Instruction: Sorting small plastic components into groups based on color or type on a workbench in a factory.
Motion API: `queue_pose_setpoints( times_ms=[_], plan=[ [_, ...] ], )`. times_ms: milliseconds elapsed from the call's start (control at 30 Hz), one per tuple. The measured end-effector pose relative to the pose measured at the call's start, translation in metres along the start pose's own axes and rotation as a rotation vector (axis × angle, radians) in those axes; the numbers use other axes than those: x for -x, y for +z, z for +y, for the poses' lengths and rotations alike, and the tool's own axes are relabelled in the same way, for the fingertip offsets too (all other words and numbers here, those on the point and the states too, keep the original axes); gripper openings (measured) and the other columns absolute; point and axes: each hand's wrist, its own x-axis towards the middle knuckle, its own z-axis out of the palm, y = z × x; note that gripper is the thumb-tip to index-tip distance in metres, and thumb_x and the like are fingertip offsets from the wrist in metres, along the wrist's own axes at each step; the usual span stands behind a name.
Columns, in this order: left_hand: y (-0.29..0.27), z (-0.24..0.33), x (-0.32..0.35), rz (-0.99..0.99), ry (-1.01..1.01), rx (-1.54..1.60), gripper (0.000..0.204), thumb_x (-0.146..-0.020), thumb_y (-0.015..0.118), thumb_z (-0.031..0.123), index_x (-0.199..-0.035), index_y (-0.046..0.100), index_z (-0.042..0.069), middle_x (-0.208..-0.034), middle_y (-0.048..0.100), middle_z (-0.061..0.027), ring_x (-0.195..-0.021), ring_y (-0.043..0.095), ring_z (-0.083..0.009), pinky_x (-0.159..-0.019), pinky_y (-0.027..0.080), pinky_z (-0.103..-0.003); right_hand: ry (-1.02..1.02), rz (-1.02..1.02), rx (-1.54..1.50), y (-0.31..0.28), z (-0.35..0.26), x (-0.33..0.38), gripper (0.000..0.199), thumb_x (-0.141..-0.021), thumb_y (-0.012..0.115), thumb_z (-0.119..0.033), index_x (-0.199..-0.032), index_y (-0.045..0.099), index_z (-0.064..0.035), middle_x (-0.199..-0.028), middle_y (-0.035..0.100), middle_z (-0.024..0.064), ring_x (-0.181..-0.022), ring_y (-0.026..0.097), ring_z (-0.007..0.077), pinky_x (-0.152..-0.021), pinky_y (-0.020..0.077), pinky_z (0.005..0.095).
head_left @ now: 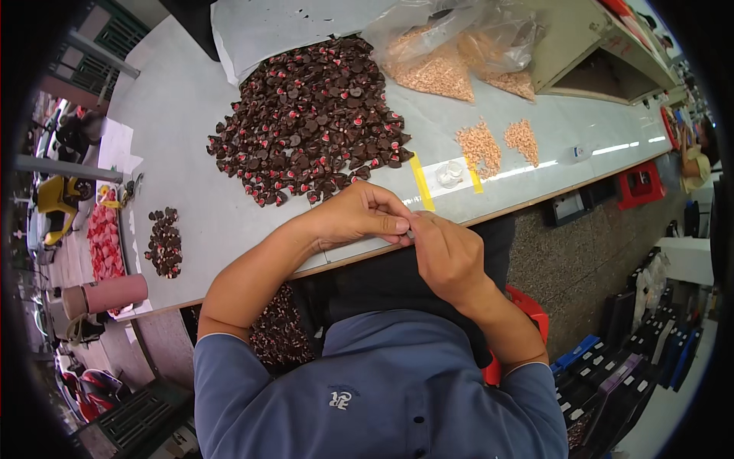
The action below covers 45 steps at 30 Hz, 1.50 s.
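At the near edge of the pale grey surface [191, 115], our left hand [355, 218] and right hand [447, 256] pinch one tiny part [410, 232] together; we should keep fingertips tight, near the big heap of dark brown and red small parts [310, 118].

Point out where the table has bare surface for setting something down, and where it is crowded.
Bare table lies left of the big dark-piece pile, above the small dark pile; another strip runs right of the two pellet heaps. Crowded: the pile's middle, the bags behind, and the edge where both hands meet.
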Motion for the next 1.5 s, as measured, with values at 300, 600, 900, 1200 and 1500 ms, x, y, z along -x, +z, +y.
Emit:
queue_pose_setpoints(
  times_ms=[300,600,900,1200,1500],
  plan=[
    [0.003,0.005,0.003,0.030,0.012,0.006,0.018,-0.088,0.072,0.009,-0.101,0.068,-0.002,-0.099,0.071,-0.0142,-0.090,0.071,-0.0186,-0.078,0.058,-0.027,0.341,-0.102,-0.546,-0.021,0.016,-0.002,0.021,-0.084,0.068,0.004,-0.103,0.061,0.0029,-0.083,0.070,0.0134,-0.072,0.071,0.0226,-0.062,0.0563,0.0286],
    [0.005,0.003,0.003,0.034,-0.008,-0.056,0.019,-0.088,0.072,0.011,-0.101,0.068,-0.003,-0.096,0.072,-0.0128,-0.087,0.071,-0.0171,-0.077,0.057,-0.025,0.165,-0.189,-0.366,-0.015,0.021,-0.007,0.013,-0.079,0.071,0.001,-0.088,0.061,-0.0021,-0.065,0.063,0.0071,-0.051,0.062,0.0182,-0.046,0.0462,0.0284],
    [0.007,0.006,0.003,0.021,-0.018,-0.066,0.019,-0.089,0.071,0.010,-0.101,0.067,-0.004,-0.093,0.071,-0.0126,-0.084,0.071,-0.0168,-0.074,0.057,-0.025,0.119,-0.188,-0.342,-0.012,0.025,-0.008,0.017,-0.076,0.072,-0.002,-0.086,0.059,-0.0074,-0.059,0.059,0.0050,-0.049,0.059,0.0232,-0.046,0.0433,0.0346],
    [0.004,0.003,0.002,0.027,-0.009,-0.102,0.023,-0.088,0.072,0.011,-0.105,0.068,-0.004,-0.092,0.072,-0.0119,-0.085,0.071,-0.0169,-0.070,0.056,-0.025,0.106,-0.275,-0.249,-0.038,0.038,-0.026,0.015,-0.076,0.070,0.004,-0.085,0.061,-0.0033,-0.060,0.059,0.0052,-0.048,0.059,0.0172,-0.046,0.0439,0.0283],
    [0.002,0.001,0.002,0.017,0.053,-0.072,0.024,-0.089,0.070,0.008,-0.110,0.067,-0.004,-0.103,0.070,-0.0132,-0.089,0.070,-0.0169,-0.070,0.055,-0.025,-0.014,-0.396,0.257,-0.053,0.074,-0.057,0.011,-0.081,0.069,-0.005,-0.084,0.058,-0.0067,-0.061,0.061,0.0085,-0.054,0.063,0.0258,-0.050,0.0469,0.0368]
  ],
)
